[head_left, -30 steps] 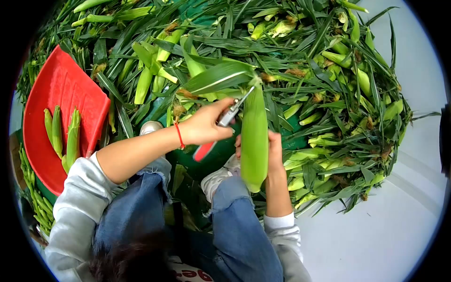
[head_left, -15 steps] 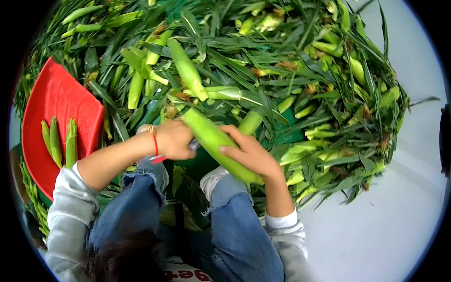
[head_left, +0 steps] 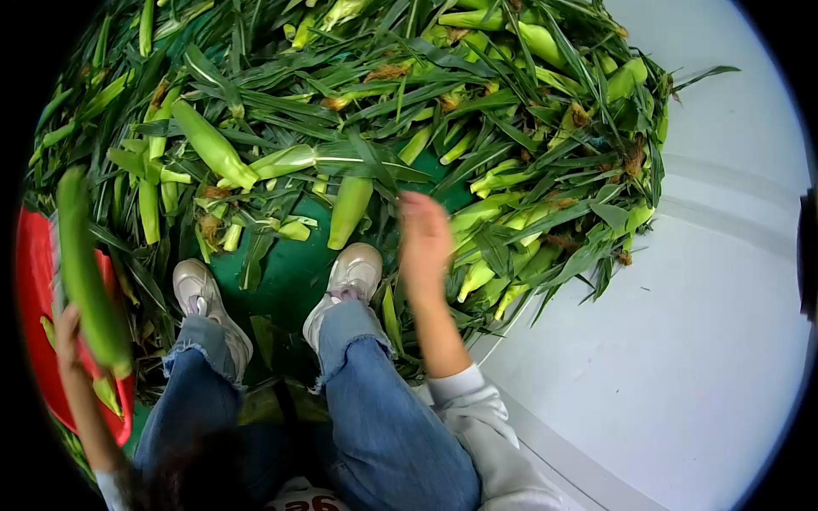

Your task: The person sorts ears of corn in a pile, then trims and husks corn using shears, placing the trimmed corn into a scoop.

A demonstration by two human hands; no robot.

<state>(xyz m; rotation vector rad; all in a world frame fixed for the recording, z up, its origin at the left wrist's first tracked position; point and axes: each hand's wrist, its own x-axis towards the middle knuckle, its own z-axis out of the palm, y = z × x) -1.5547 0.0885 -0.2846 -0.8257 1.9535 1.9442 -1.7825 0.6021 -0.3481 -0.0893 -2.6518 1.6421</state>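
My left hand (head_left: 70,341) is at the far left, closed around a long green husked corn ear (head_left: 89,272) that stands nearly upright over the red scoop (head_left: 36,281). A grey, blurred strip beside the ear may be the blade of the tool; its handle is hard to make out. My right hand (head_left: 426,247), smeared by motion, hangs at the right of the shoes with its fingers stretched out and nothing in them. Just left of it another green ear (head_left: 349,211) lies at the near edge of the leafy pile (head_left: 460,94).
Loose leaves and several more ears spread across the back and right. My two shoes (head_left: 354,271) stand on a green surface (head_left: 288,255). A pale grey floor (head_left: 648,341) lies to the right. Inside the scoop, ears are partly hidden by my left hand.
My left hand has carried an ear from the middle to the scoop at the far left. My right hand has let go of that ear. The view has shifted rightward.
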